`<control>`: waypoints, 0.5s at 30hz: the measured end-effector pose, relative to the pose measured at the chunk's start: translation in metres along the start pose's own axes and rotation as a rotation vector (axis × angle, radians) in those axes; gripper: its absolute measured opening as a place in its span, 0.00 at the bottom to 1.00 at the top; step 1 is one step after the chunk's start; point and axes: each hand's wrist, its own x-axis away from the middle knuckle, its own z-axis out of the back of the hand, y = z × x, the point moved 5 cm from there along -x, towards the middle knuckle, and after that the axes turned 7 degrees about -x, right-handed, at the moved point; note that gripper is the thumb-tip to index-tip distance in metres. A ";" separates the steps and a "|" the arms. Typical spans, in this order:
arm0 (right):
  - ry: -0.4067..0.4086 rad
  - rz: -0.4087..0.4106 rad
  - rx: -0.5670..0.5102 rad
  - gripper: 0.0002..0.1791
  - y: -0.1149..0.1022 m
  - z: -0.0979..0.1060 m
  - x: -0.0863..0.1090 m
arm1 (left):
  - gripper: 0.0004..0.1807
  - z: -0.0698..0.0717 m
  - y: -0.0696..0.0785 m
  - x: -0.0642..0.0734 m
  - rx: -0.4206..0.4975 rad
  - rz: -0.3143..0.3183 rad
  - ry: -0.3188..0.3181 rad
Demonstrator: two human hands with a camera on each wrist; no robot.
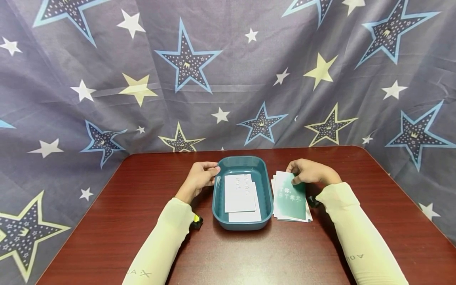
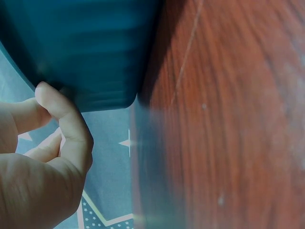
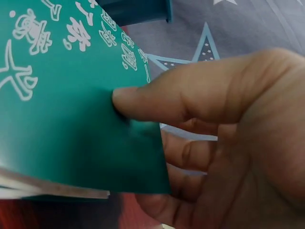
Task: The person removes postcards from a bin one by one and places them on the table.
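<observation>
A dark teal rectangular tray (image 1: pixel 244 226) stands mid-table with white cards (image 1: pixel 239 200) lying overlapped inside, faint writing on the top one. At its far left corner my left hand (image 1: pixel 199 180) pinches the rim between thumb and fingers; the left wrist view shows a bent digit against the tray's outer wall (image 2: pixel 90 52). To the right of the tray, my right hand (image 1: pixel 310 172) holds a green card (image 1: pixel 290 200) with white characters by its far edge. In the right wrist view the thumb presses on the face of this card (image 3: pixel 71 124), fingers behind it. More cards (image 1: pixel 309 217) lie underneath.
The reddish-brown wooden table (image 1: pixel 142 237) ends at the back against a grey curtain (image 1: pixel 228 79) printed with stars. A dark wrist strap (image 1: pixel 196 223) shows by the left sleeve, and another dark piece (image 1: pixel 313 202) sits beside the right cuff.
</observation>
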 end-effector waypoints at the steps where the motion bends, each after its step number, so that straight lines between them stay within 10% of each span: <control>1: 0.008 -0.002 0.017 0.16 0.000 0.000 0.000 | 0.18 0.000 0.000 0.000 -0.001 -0.001 0.000; 15: 0.047 -0.058 0.200 0.15 0.000 -0.008 -0.007 | 0.19 0.000 0.000 0.000 0.009 -0.005 -0.008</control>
